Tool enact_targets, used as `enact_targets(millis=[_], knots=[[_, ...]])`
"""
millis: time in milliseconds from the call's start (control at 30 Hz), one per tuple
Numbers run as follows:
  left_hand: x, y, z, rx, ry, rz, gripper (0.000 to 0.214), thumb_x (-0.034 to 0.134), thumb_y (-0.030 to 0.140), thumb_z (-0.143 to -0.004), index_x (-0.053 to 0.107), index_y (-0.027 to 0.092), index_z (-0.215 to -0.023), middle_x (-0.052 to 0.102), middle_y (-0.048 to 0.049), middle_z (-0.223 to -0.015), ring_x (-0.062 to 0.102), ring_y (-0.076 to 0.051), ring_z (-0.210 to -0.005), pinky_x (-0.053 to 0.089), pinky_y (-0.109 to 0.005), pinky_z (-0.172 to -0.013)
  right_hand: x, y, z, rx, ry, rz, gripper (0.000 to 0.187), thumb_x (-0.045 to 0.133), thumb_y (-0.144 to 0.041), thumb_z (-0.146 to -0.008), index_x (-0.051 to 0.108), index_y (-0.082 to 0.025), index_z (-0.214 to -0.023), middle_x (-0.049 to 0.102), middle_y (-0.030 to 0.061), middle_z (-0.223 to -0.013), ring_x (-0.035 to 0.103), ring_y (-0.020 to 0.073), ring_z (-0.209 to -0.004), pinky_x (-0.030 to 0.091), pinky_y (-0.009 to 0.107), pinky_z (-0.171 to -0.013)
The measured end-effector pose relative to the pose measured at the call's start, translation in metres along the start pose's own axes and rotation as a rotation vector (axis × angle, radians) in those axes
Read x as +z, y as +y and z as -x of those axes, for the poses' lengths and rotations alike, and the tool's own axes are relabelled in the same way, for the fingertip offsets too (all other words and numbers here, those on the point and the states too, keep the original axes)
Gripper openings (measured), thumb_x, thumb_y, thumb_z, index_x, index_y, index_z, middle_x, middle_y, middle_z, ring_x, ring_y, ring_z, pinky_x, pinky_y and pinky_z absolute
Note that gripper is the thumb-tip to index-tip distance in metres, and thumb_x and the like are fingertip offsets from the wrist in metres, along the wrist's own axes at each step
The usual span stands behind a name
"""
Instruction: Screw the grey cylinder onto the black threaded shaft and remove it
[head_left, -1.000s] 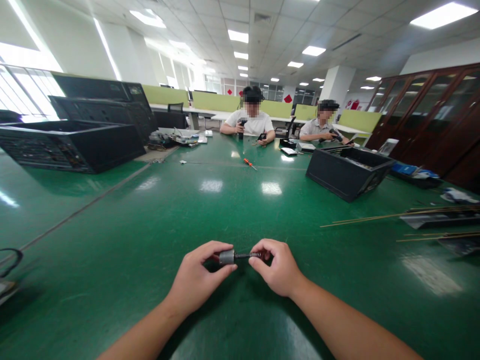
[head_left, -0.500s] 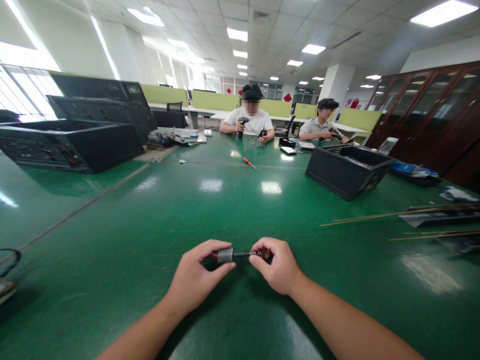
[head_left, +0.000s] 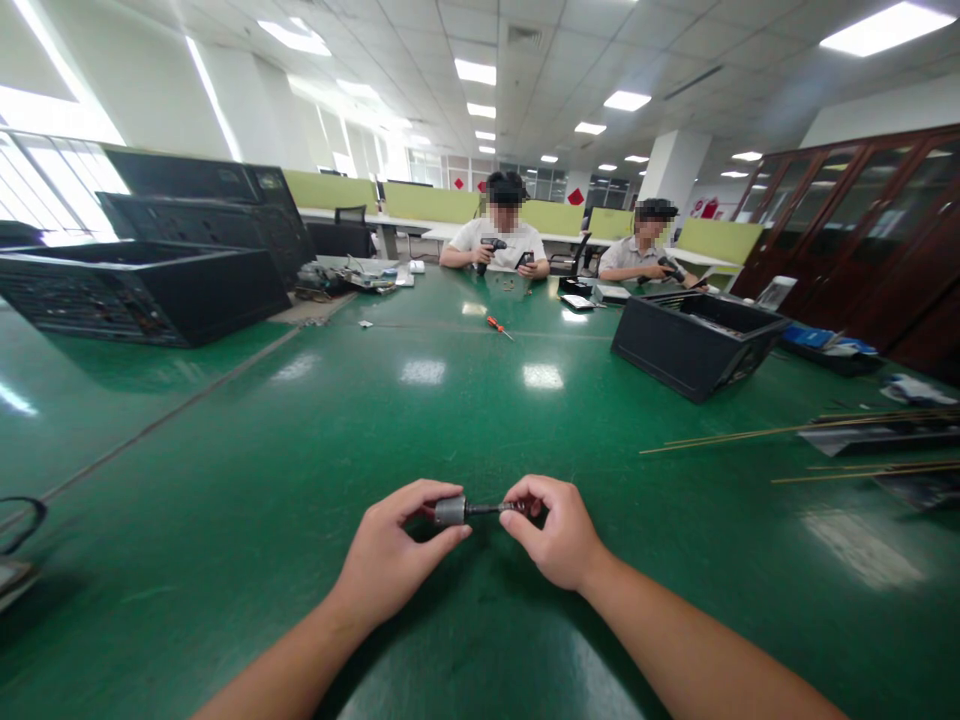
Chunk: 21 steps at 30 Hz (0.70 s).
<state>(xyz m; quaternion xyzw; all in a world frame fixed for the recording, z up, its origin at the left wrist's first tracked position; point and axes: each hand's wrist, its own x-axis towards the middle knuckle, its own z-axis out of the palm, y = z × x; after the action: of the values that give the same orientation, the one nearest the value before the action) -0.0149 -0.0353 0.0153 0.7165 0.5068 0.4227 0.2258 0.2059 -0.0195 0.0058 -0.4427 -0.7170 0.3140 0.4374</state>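
Just above the green table (head_left: pixel 465 400), both my hands hold one small tool between them. My left hand (head_left: pixel 394 555) pinches its grey cylindrical collar (head_left: pixel 450 511) between thumb and fingers. My right hand (head_left: pixel 555 530) is closed round the far end of the thin dark shaft (head_left: pixel 487 509) that sticks out of the collar. What the tip of the shaft carries is hidden by my right fingers.
An open black case (head_left: pixel 694 345) lies at the right, more black cases (head_left: pixel 142 290) at the left. A red-handled screwdriver (head_left: pixel 499 326) lies mid-table. Thin rods (head_left: pixel 787 432) and dark parts sit at the right edge. Two people (head_left: pixel 502 240) work with tools at the far end.
My hands and the tool have barely shifted. A person at the far end has raised a hand tool slightly.
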Motion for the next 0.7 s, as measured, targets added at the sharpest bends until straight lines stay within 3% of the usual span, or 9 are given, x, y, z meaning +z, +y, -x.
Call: enact_targets(millis=[700], knots=[[-0.0037, -0.0012, -0.0005, 0.011, -0.001, -0.029, 0.027, 0.077, 0.029, -0.075, 0.072, 0.024, -0.101, 0.074, -0.0013, -0.096, 0.070, -0.020, -0.088, 0.054, -0.031, -0.081, 0.0014, 0.0003, 0.0009, -0.002, -0.005, -0.005, 0.006, 0.066, -0.022, -0.078, 0.068, -0.017, -0.077, 0.063, 0.0004, -0.067, 0.053, 0.0141, -0.062, 0.041, 0.026, -0.061]])
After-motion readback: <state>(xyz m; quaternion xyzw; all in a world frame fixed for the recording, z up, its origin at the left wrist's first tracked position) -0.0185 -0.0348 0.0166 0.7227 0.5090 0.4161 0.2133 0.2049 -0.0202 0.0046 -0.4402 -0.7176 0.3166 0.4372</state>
